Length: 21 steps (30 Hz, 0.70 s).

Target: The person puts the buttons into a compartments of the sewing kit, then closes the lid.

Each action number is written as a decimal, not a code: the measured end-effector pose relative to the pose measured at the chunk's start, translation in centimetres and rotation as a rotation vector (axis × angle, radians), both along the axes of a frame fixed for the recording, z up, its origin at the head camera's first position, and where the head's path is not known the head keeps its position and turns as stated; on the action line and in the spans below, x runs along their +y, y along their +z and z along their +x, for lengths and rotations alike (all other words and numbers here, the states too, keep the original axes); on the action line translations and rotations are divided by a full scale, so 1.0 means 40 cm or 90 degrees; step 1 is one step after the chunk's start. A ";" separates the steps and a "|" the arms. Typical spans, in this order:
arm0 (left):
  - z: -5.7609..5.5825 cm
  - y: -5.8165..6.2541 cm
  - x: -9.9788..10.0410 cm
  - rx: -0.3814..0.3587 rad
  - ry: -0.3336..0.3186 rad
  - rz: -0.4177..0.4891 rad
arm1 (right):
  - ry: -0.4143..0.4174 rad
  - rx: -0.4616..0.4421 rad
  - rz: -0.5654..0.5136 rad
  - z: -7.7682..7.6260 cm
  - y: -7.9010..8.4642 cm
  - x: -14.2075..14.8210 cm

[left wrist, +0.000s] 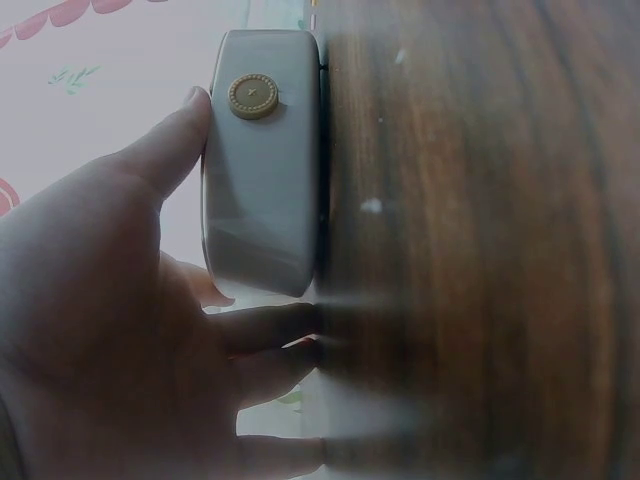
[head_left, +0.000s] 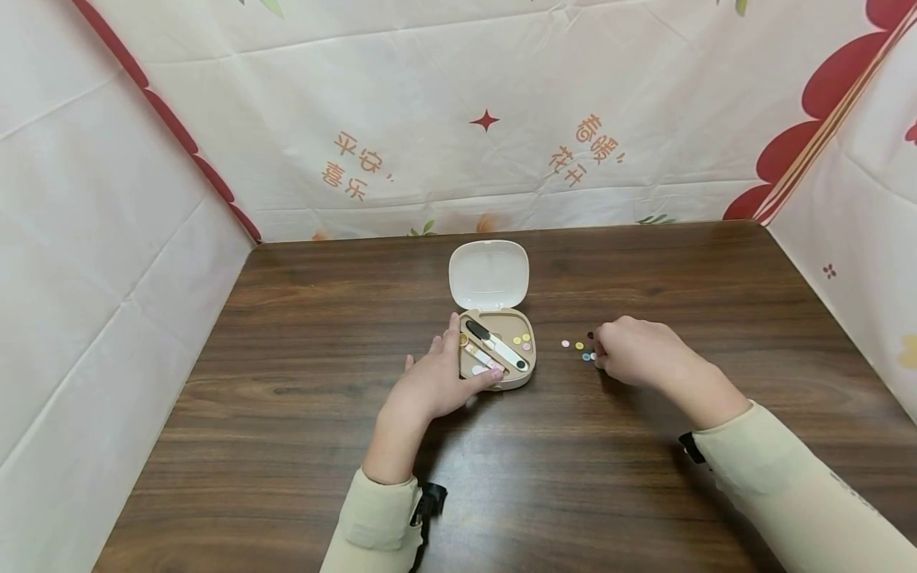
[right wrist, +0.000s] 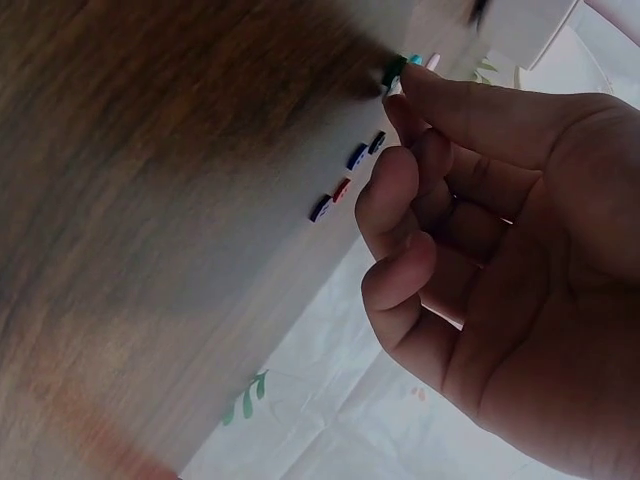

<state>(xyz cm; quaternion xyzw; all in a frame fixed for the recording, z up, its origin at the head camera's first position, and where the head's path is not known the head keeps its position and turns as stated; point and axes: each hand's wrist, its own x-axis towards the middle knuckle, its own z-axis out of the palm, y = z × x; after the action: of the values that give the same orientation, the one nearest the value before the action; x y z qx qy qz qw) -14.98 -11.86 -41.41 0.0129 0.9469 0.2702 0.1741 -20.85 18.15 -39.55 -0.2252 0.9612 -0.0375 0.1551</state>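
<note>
A small beige case (head_left: 533,374) stands with its white lid (head_left: 489,274) raised. My left hand (head_left: 430,383) touches its left side and front corner, the thumb on the front rim and the other fingers stretched out. A round, beaded-edge knob (left wrist: 253,95) marks its front wall. My right hand (head_left: 641,350), fingers bent, is at a scatter of small buttons right of the case. Its thumb and index fingertips pinch a dark green button (right wrist: 395,72) low at the tabletop. Several other buttons lie near it, among them a pink (head_left: 565,344), a yellow (head_left: 579,346) and a blue one (head_left: 586,357).
Inside the case lie a slim black-and-white tool (head_left: 497,346), a pale pink-and-white strip (head_left: 483,356) and a few yellow and pink buttons (head_left: 526,346). The brown wooden table (head_left: 322,318) meets printed white cloth (head_left: 430,95) at the back and sides.
</note>
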 end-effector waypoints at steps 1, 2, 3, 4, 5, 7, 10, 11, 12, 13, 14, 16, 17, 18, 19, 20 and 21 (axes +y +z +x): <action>0.000 0.000 0.000 0.000 0.000 0.000 | 0.000 -0.004 0.002 0.000 0.001 0.000; 0.000 0.000 0.000 0.000 0.000 0.001 | 0.000 -0.006 0.004 0.001 0.001 0.001; 0.000 0.000 0.000 0.001 0.000 0.000 | 0.002 -0.006 0.007 0.001 0.001 0.001; 0.000 0.000 0.000 0.001 0.000 0.000 | 0.002 -0.007 0.009 0.001 0.001 0.001; 0.000 0.000 0.000 0.001 -0.001 0.000 | 0.004 -0.008 0.009 0.003 0.003 0.001; 0.000 0.000 0.000 0.002 -0.001 -0.001 | 0.003 -0.008 0.010 0.004 0.003 0.001; 0.000 0.000 0.000 0.002 -0.002 -0.001 | 0.004 -0.004 0.011 0.006 0.004 -0.002; 0.000 0.000 0.000 0.001 -0.001 -0.001 | 0.005 -0.003 0.011 0.008 0.005 -0.002; 0.000 0.000 0.000 0.001 -0.002 -0.001 | 0.005 -0.002 0.011 0.008 0.006 -0.002; 0.000 0.000 0.000 0.000 -0.002 -0.001 | 0.006 -0.002 0.011 0.009 0.007 -0.002; 0.000 0.000 0.000 0.000 -0.002 -0.001 | 0.007 -0.001 0.010 0.010 0.006 -0.002; 0.000 0.000 0.001 -0.002 -0.002 0.000 | 0.008 -0.001 0.010 0.011 0.006 -0.002; 0.000 0.000 0.001 -0.003 -0.002 0.000 | 0.008 -0.002 0.011 0.011 0.006 -0.002; 0.000 0.000 0.001 -0.004 -0.002 0.000 | 0.008 -0.006 0.012 0.010 0.005 -0.003; 0.000 0.000 0.001 -0.004 -0.001 0.000 | 0.008 -0.010 0.013 0.010 0.005 -0.003; 0.000 0.000 0.002 -0.005 0.000 -0.001 | 0.008 -0.014 0.014 0.008 0.004 -0.003; 0.000 0.000 0.002 -0.007 0.000 0.000 | 0.007 -0.019 0.016 0.008 0.004 -0.003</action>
<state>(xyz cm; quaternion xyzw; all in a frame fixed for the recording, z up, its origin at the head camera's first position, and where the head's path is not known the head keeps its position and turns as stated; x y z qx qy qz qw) -14.97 -11.78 -41.43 0.0118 0.9460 0.2698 0.1790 -20.54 18.05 -39.39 -0.2276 0.9579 -0.0277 0.1727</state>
